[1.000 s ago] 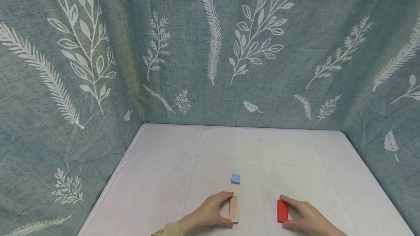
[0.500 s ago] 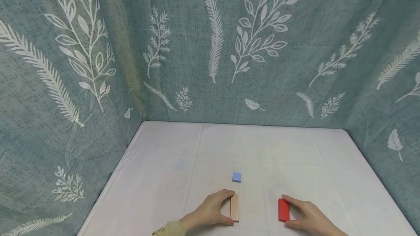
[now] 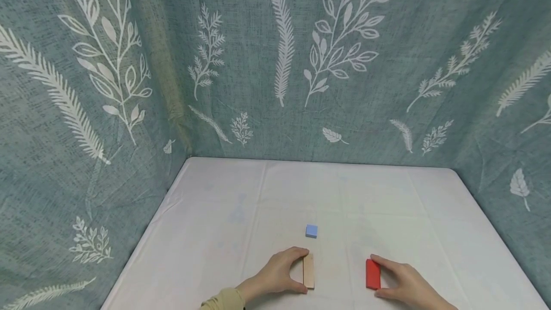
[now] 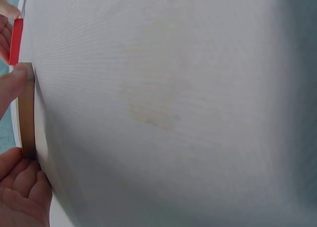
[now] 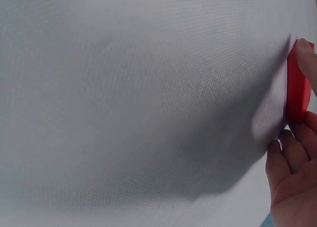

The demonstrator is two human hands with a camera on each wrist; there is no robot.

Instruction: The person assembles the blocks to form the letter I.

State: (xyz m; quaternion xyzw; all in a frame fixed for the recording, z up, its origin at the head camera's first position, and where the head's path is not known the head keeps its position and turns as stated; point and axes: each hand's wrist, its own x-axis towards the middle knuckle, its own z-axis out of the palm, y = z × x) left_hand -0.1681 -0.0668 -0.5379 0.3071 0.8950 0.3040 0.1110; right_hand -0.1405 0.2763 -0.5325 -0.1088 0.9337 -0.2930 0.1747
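In the head view my left hand [image 3: 281, 272] grips a plain wooden block [image 3: 309, 271] by its two ends, thumb at the near end and fingers at the far end. Further right, my right hand [image 3: 404, 281] holds a shorter red block [image 3: 372, 274] the same way, thumb at its near end. Both blocks lie lengthwise, pointing away from me, with a gap of white cloth between them. A small blue square block [image 3: 312, 231] sits beyond the wooden one, touched by neither hand. The left wrist view shows the wooden block [image 4: 27, 113] between thumb and fingers.
White cloth covers the table [image 3: 224, 214], with fold creases and faint stains. A green curtain [image 3: 241, 61] printed with white leaves rises along the back and both sides. A light olive sleeve [image 3: 224, 299] covers the left forearm.
The whole head view has shifted slightly, so table and blocks appear a little higher. Both hands keep their hold, and the blocks stay in the same places relative to each other.
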